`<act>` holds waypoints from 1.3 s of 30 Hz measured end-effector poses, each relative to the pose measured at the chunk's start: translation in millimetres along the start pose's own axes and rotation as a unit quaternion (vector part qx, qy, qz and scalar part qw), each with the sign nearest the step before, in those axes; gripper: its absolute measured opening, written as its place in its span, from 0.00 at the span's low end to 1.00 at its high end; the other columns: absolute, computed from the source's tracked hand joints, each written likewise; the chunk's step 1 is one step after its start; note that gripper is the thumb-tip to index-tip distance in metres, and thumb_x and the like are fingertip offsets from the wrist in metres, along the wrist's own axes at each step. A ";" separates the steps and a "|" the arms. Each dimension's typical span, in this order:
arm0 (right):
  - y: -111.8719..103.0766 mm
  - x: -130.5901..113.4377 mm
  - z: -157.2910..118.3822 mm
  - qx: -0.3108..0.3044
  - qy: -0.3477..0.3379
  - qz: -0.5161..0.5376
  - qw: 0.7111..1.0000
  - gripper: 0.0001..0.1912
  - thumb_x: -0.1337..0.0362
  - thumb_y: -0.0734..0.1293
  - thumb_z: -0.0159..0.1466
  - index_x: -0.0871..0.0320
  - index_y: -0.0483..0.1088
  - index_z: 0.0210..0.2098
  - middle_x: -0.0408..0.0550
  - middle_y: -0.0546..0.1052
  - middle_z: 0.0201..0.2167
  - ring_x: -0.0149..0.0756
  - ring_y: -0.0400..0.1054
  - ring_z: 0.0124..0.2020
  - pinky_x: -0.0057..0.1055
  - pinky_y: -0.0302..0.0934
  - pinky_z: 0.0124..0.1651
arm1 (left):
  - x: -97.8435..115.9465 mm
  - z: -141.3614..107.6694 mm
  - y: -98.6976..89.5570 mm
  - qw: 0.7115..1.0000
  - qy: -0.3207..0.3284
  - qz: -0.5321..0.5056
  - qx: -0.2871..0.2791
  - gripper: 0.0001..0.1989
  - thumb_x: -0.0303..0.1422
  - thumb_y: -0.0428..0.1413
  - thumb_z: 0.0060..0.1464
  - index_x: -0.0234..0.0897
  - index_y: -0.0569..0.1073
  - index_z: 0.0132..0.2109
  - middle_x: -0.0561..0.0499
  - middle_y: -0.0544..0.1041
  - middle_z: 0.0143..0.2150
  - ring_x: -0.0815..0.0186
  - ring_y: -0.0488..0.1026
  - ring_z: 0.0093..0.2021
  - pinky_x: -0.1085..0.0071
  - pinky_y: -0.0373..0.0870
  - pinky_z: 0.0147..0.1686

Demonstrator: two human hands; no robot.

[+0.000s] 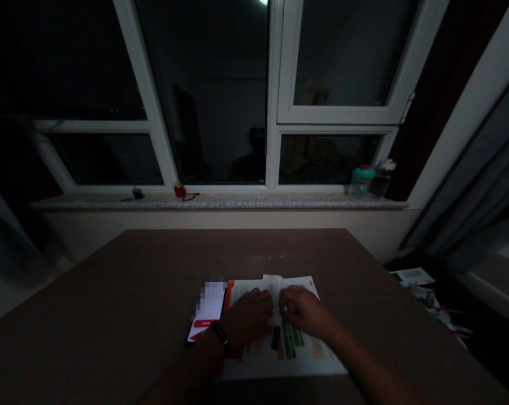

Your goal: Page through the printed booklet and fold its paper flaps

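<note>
A small piece of white paper [273,281] rises between my two hands, over a printed magazine or booklet [288,368] with green and orange pictures. My left hand [251,316], a dark band on its wrist, has its fingers curled onto the paper's left side. From the other side, my right hand [304,308] closes its bent fingers at the paper's right edge. The exact fingertip contact is dim and partly hidden. A lit phone [208,306] lies just left of the booklet, its screen partly pixelated.
The brown table [153,270] has tiny white bits beyond the booklet. Past it runs a granite windowsill [237,201] with a red jar [179,190], a teal-lidded bottle [361,181], a clear bottle [382,177] and a small dark item [137,193]. Papers [415,275] lie off the right edge.
</note>
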State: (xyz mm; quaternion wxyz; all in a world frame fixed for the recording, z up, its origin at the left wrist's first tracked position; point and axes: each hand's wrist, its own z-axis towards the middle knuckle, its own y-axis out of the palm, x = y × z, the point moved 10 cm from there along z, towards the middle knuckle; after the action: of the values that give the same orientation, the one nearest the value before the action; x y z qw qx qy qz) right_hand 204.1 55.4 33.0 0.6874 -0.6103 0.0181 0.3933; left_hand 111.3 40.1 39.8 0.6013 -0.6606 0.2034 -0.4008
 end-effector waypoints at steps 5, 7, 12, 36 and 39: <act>-3.4 3.1 1.2 0.014 0.027 0.004 1.000 0.07 0.72 0.68 0.54 0.55 0.68 0.32 0.39 0.68 0.25 0.34 0.64 0.34 0.27 0.52 0.39 | -1.8 -0.2 0.0 1.000 -0.009 -0.013 -0.006 0.12 0.35 0.64 0.53 0.39 0.69 0.41 0.51 0.69 0.46 0.58 0.64 0.48 0.67 0.61 0.42; -2.7 5.4 1.5 0.014 0.036 0.008 0.999 0.08 0.71 0.69 0.54 0.55 0.68 0.32 0.39 0.68 0.25 0.35 0.64 0.34 0.27 0.52 0.38 | -1.7 -0.3 0.4 1.000 -0.002 -0.019 0.000 0.13 0.35 0.64 0.53 0.39 0.69 0.42 0.51 0.69 0.47 0.59 0.64 0.47 0.67 0.61 0.42; 3.1 18.3 0.8 0.011 0.084 0.010 0.996 0.09 0.70 0.70 0.52 0.54 0.68 0.32 0.39 0.68 0.24 0.36 0.64 0.34 0.26 0.51 0.37 | -3.9 0.5 1.6 1.000 -0.005 -0.017 0.014 0.12 0.33 0.64 0.53 0.38 0.69 0.40 0.51 0.69 0.45 0.59 0.64 0.47 0.67 0.61 0.43; 5.5 13.3 2.7 0.014 0.031 0.022 0.999 0.09 0.73 0.67 0.53 0.55 0.68 0.33 0.39 0.67 0.26 0.33 0.64 0.33 0.25 0.53 0.36 | -2.0 -1.7 -1.2 0.999 -0.009 -0.037 0.011 0.17 0.35 0.64 0.53 0.42 0.69 0.48 0.51 0.69 0.50 0.56 0.64 0.50 0.64 0.62 0.46; 8.8 -0.1 0.8 -0.018 -0.011 0.033 0.999 0.11 0.71 0.70 0.52 0.55 0.69 0.34 0.39 0.69 0.28 0.34 0.64 0.34 0.26 0.53 0.40 | -0.2 -1.1 -2.5 0.999 0.005 -0.047 0.021 0.18 0.35 0.64 0.53 0.42 0.69 0.49 0.51 0.69 0.50 0.57 0.65 0.49 0.64 0.62 0.47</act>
State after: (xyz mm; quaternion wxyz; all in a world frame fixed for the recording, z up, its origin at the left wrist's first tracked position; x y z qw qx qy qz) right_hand 198.7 55.6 26.0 0.6628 -0.6175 0.0233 0.4228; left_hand 109.7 40.0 42.0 0.5944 -0.6547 0.1673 -0.4360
